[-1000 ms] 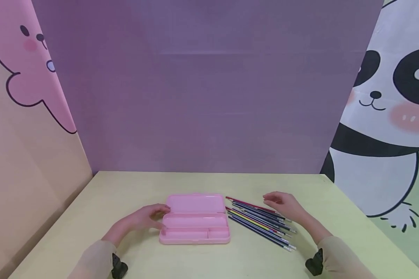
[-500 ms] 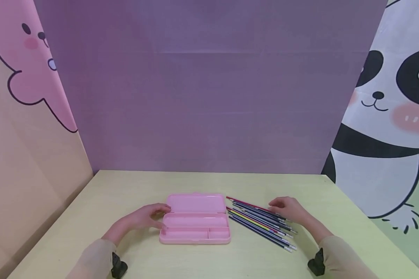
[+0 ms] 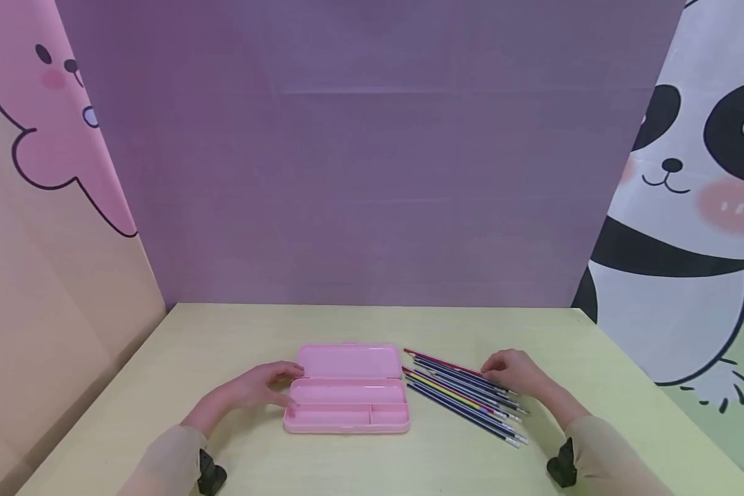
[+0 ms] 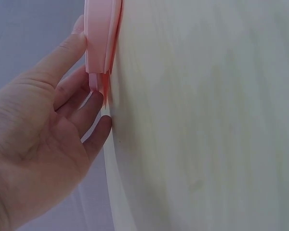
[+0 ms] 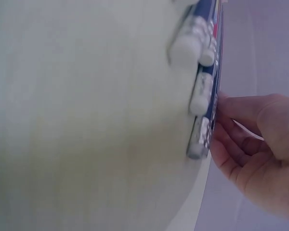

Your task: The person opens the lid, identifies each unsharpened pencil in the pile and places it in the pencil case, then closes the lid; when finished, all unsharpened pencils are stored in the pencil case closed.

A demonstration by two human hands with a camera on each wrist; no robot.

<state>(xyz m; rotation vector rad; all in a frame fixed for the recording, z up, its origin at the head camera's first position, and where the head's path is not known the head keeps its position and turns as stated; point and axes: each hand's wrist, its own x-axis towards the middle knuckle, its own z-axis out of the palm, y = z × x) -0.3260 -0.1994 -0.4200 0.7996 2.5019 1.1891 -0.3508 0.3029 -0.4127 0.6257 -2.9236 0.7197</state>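
Observation:
The pink pencil case (image 3: pixel 347 391) lies with its lid laid back, its compartments bare. My left hand (image 3: pixel 254 387) holds its left side, the thumb at the tray and the fingers near the hinge; in the left wrist view, the thumb of this hand (image 4: pixel 43 115) presses the case's side (image 4: pixel 98 38). Right of the case, several pencils (image 3: pixel 461 396) lie slanted in a loose bundle, mostly dark blue. My right hand (image 3: pixel 517 372) pinches the far red pencil (image 3: pixel 437 359) near its right end. In the right wrist view, white erasers (image 5: pixel 200 103) stand beside the right hand (image 5: pixel 265 144).
The pale wooden table (image 3: pixel 235 337) reaches back to a purple backdrop (image 3: pixel 372 172). A pink cartoon figure (image 3: pixel 56 117) is on the left wall, a panda picture (image 3: pixel 688 227) on the right. A dark wrist device (image 3: pixel 211 474) shows at the left sleeve.
My right hand has come down from above the pencils onto the red one's right end, its fingertips closing there. The left hand and the case have stayed in place.

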